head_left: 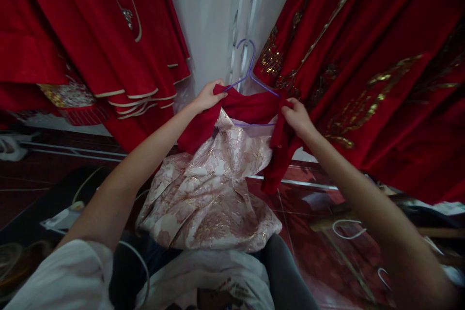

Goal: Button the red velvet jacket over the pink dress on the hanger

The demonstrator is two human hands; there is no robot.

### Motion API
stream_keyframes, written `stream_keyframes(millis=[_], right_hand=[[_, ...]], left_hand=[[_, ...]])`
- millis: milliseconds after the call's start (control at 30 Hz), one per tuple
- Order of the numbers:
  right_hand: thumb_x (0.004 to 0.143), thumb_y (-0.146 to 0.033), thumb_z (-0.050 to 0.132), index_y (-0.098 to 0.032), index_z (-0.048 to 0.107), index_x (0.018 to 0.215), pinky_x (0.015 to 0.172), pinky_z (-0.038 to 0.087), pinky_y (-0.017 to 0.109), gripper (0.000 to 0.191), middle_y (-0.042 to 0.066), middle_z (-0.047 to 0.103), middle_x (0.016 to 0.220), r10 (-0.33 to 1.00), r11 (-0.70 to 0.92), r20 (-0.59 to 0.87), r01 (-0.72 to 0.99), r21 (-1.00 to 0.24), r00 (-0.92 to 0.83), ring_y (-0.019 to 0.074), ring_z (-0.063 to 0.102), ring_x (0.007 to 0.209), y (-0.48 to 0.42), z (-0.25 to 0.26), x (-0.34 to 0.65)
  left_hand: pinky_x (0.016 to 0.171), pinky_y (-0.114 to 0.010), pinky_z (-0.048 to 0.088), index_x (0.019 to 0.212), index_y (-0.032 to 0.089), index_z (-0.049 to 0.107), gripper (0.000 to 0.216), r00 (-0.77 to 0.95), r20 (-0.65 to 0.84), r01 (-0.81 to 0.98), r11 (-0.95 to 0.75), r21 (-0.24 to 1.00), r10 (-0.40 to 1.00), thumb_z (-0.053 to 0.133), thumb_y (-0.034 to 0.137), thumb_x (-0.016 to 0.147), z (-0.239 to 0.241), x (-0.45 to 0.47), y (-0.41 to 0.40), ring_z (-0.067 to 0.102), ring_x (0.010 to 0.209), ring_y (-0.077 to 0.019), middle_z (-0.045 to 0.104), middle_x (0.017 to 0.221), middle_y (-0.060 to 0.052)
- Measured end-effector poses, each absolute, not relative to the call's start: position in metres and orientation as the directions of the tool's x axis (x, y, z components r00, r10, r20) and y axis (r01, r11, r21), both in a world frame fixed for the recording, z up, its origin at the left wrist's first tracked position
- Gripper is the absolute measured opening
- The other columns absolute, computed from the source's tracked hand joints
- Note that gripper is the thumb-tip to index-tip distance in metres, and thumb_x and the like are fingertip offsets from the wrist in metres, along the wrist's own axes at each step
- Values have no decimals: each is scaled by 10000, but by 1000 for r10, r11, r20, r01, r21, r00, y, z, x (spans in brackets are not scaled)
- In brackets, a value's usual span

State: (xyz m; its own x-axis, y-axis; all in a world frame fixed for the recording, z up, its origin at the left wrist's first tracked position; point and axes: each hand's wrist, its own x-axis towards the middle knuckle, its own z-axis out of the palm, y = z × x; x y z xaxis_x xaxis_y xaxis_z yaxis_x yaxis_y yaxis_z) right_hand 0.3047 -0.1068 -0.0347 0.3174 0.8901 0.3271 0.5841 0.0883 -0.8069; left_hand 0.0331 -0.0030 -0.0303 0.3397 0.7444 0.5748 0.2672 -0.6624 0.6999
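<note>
A red jacket [250, 106] hangs over a purple hanger [250, 65], whose hook points up and away from me. My left hand [210, 97] is closed on the jacket's left shoulder near the end of the hanger. On the other side, my right hand [296, 114] pinches its right shoulder, where a sleeve drops down. A pale pink brocade dress [218, 203] with a shiny gold floral pattern drapes from the jacket's front down across my lap. The hanger's lower bar shows in the neck opening. Where the dress fastens to the hanger, if it does, is hidden.
Red garments with cream piping [138, 48] hang at left, and red gowns with gold sequins [363, 82] hang at right. Between them stands a pale wall [207, 9]. On the tiled floor [290, 203] at right lies a white loop [348, 228]. A white cable [141, 261] runs beside my left arm.
</note>
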Motion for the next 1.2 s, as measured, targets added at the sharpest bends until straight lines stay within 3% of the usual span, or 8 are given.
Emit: stream_keyframes(millis=[200,300,433,633,733,933,1067,1200], right_hand=[[659,-244,468,-217,460,769,646,395,266,114,-23,516,699,917,386,381,504,-772,-119,138,457,646,-93,-65,230],[666,-243,468,-213,469,772,655,386,266,110,-21,510,716,894,427,438,480,-767,-95,139,459,666,-97,-65,233],[683,-243,444,-220,465,782,604,364,265,104,-28,478,674,907,348,419,483,-804,45,139,427,616,-103,-64,261],[671,-230,456,-232,456,786,614,388,263,115,-33,485,682,911,319,398,429,-845,107,140,443,626,-107,-66,277],[666,-229,466,-231,454,805,660,405,275,140,-23,493,722,901,386,433,418,-822,20,148,462,670,-103,-69,262],[695,-218,467,-229,448,799,764,410,301,106,-4,529,792,846,514,520,432,-741,-115,166,506,746,-99,-81,214],[696,-209,467,-231,462,802,737,414,293,109,-10,534,777,857,505,502,380,-775,-115,164,518,738,-103,-85,208],[706,-223,491,-234,463,836,744,432,289,133,-6,546,818,846,514,529,380,-769,-72,158,530,753,-102,-90,212]], left_hand=[[748,-270,438,701,194,443,187,306,585,337,-660,672,751,629,191,723,-30,25,-1,484,694,-135,442,647,38],[852,-319,443,739,187,482,145,345,616,418,-704,575,708,625,184,714,-27,8,-1,528,847,-176,511,767,-1],[941,-376,407,763,187,523,154,346,669,614,-698,369,658,600,105,659,-19,-38,-6,519,1020,-239,534,967,-69],[819,-351,416,745,217,530,168,391,524,753,-590,291,757,608,122,630,-26,-64,-27,570,821,-254,539,724,-33],[727,-313,404,774,221,538,191,427,500,695,-627,351,753,642,162,626,-43,-32,-40,553,685,-220,524,654,-5],[615,-253,383,734,190,502,144,390,485,440,-621,648,783,578,108,643,-83,53,-57,523,639,-146,560,686,8],[650,-243,420,795,179,507,161,353,505,251,-599,760,788,557,91,670,-100,74,-62,539,675,-130,585,744,7],[724,-253,460,900,186,528,218,285,523,244,-588,771,803,585,104,706,-108,71,-72,587,748,-138,628,842,-12]])
